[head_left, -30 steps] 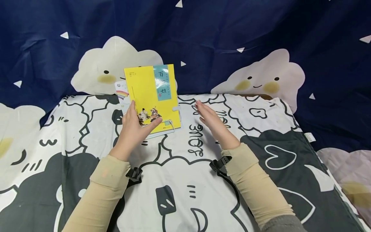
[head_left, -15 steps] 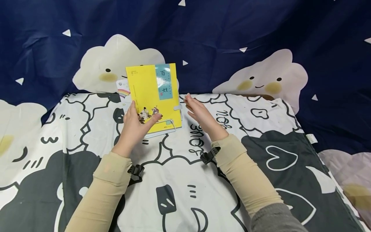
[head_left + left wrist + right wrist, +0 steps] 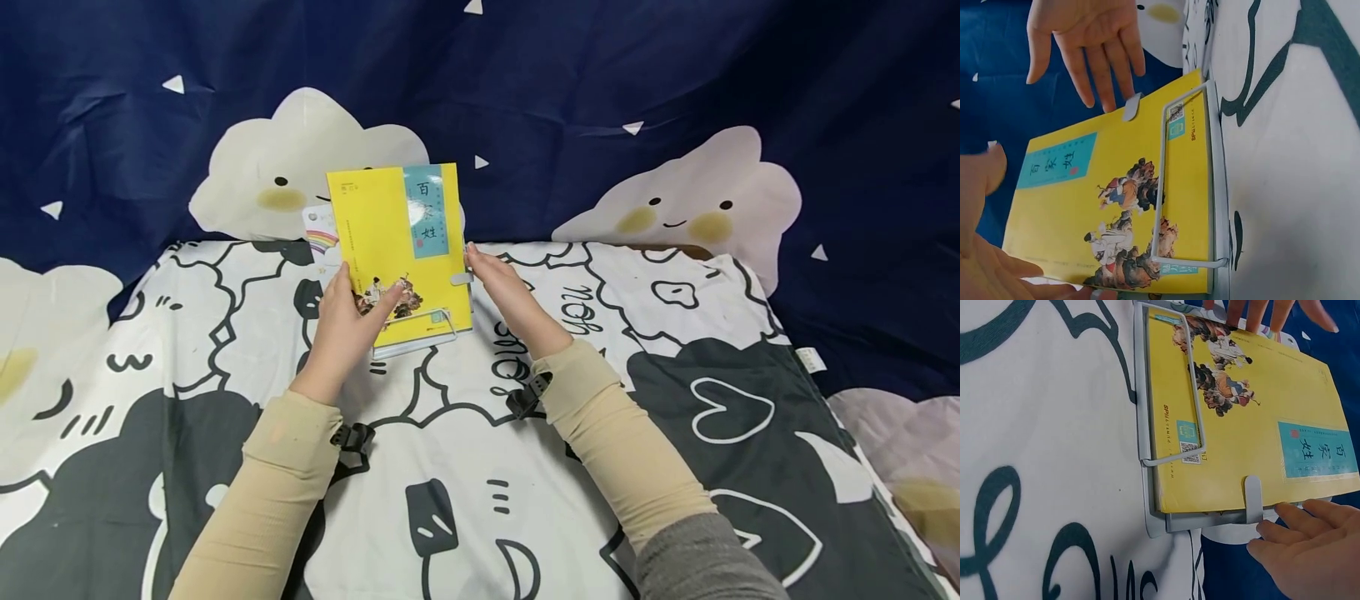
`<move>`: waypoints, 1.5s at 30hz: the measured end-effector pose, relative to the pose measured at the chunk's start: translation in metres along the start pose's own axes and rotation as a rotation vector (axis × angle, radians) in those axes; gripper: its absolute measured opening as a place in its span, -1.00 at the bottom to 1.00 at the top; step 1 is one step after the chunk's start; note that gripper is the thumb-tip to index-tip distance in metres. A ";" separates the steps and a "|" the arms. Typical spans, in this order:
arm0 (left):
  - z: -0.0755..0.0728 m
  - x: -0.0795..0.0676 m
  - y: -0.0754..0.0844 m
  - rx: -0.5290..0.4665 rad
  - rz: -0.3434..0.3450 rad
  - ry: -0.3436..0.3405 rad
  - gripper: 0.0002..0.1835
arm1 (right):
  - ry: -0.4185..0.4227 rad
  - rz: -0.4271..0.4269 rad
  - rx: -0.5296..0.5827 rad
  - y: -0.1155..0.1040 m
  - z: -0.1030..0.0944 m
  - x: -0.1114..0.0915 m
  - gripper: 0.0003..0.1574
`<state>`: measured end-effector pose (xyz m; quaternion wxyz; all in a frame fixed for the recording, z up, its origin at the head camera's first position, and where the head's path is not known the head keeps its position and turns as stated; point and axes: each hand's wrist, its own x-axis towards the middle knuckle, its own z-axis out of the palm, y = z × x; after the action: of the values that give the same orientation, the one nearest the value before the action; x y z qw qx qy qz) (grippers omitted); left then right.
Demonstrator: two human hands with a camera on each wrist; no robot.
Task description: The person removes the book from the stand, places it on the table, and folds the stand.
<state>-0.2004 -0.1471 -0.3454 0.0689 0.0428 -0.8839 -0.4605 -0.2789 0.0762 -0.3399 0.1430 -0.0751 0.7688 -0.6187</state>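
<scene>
A yellow book (image 3: 375, 229) with a blue title panel leans back, propped on a pale grey book stand (image 3: 1142, 394). A bent wire holder (image 3: 1196, 394) crosses its lower cover, and a small grey clip (image 3: 1252, 499) hooks over its right edge. My left hand (image 3: 347, 329) is at the lower left edge, fingertips against that side and thumb raised over the cover without pinching it. At the right edge my right hand (image 3: 517, 304) has straight fingers, the tips right by the clip; the right wrist view shows its palm (image 3: 1316, 550) turned to the book.
A white panel with a rainbow (image 3: 321, 237) shows behind the book's left side. Under everything lies a black-and-white patterned cloth (image 3: 480, 467). Behind hangs a dark blue curtain (image 3: 540, 75) with cloud faces.
My right hand has moved left, from apart over the cloth to the book's right edge. My left thumb has drawn back slightly to the left. The book stays in place.
</scene>
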 end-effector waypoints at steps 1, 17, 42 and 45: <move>0.000 0.001 0.000 -0.005 0.002 0.004 0.11 | 0.008 -0.001 -0.008 0.000 0.000 0.000 -0.11; -0.003 0.011 0.003 -0.036 -0.022 0.157 -0.30 | 0.064 0.007 0.079 -0.006 0.005 0.010 -0.16; -0.023 0.056 0.006 -0.132 -0.085 0.329 -0.54 | 0.129 -0.074 0.239 -0.013 0.010 0.017 -0.18; -0.025 0.058 0.009 -0.101 -0.071 0.332 -0.57 | 0.126 -0.100 0.272 -0.014 0.010 0.018 -0.18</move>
<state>-0.2535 -0.1707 -0.3193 0.1996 0.1459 -0.8342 -0.4930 -0.2933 0.0583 -0.3309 0.0724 -0.0542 0.6806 -0.7270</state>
